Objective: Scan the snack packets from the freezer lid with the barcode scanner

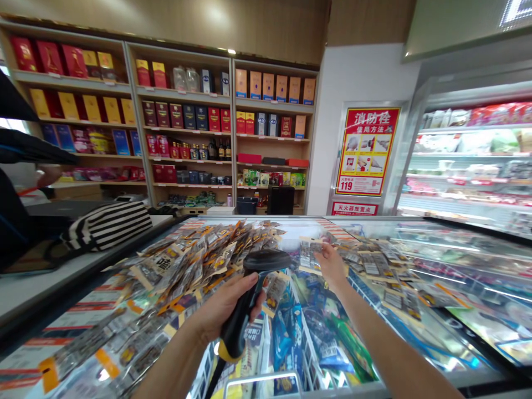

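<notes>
My left hand (pixel 224 305) is wrapped round the handle of a black barcode scanner (pixel 266 260) with a yellow-trimmed base and a cable running down. Further forward and to the right, my right hand (pixel 330 263) pinches a small snack packet (pixel 310 255), its printed side towards me. Another packet (pixel 275 293) shows just behind the scanner. To the left, a big heap of similar packets (pixel 199 255) covers the freezer top. More packets (pixel 376 263) lie spread out to the right of my right hand.
Beneath the glass, the chest freezer holds wire baskets of bagged goods (pixel 286 332). A striped bag (pixel 110 224) sits on the left counter (pixel 25 288). Shelves of boxed bottles (pixel 187 116) stand behind, with a red poster (pixel 368 149) and an upright fridge (pixel 469 149) to the right.
</notes>
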The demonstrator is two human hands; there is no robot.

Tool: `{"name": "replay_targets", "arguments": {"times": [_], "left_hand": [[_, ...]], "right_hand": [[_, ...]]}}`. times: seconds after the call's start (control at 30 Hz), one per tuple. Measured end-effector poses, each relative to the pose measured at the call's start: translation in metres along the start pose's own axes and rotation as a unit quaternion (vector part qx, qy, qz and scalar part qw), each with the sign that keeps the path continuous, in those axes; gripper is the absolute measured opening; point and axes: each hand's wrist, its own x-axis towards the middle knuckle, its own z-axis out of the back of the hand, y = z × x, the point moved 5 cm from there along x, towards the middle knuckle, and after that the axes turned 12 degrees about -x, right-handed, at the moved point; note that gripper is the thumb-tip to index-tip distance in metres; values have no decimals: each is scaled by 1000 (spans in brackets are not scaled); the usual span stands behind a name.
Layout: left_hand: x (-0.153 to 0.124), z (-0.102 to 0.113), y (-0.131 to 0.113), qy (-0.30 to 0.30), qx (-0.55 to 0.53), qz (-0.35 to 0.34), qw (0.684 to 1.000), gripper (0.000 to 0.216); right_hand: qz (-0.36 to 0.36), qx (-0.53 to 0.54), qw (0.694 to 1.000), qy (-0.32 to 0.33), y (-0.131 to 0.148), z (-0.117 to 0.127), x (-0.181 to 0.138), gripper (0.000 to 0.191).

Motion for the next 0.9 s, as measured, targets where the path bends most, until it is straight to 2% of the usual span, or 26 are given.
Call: {"name": "replay_targets", "arguments": {"times": [0.1, 0.2, 0.37, 0.43, 0.53, 0.67, 0.8, 0.87, 0.9], "left_hand": [[0, 2, -2, -2, 8, 2, 1000, 28], [1, 5, -7, -14, 10, -4, 1000, 28], [2, 14, -13, -46, 1, -6, 999, 28], [1, 17, -15, -68, 1, -5, 998, 29], [-1, 18, -18, -93, -6, 2, 996, 31], [-2, 19, -21, -109, -24, -14, 994, 26], [-1, 22, -21, -99, -18, -5, 995, 25], [-1, 23, -21, -100, -13, -6, 995, 27], [-1, 24, -21, -100, -9, -5, 995, 28]], "right_hand": [[-12, -35, 999, -25, -4, 9, 6, 29], [-49, -161, 982, -83, -13, 39, 19, 33], [-83, -404, 902, -127, -28, 111, 36, 38], [-91, -452, 877, -134, -33, 135, 37, 38], [-141, -481, 847, -177, -41, 163, 31, 42], [-219, -464, 816, -268, -49, 183, 16, 51], [-253, -450, 792, -327, -55, 193, 4, 49], [-224, -451, 782, -366, -45, 191, 2, 45], [-180, -455, 785, -379, -34, 185, 3, 44]]}}
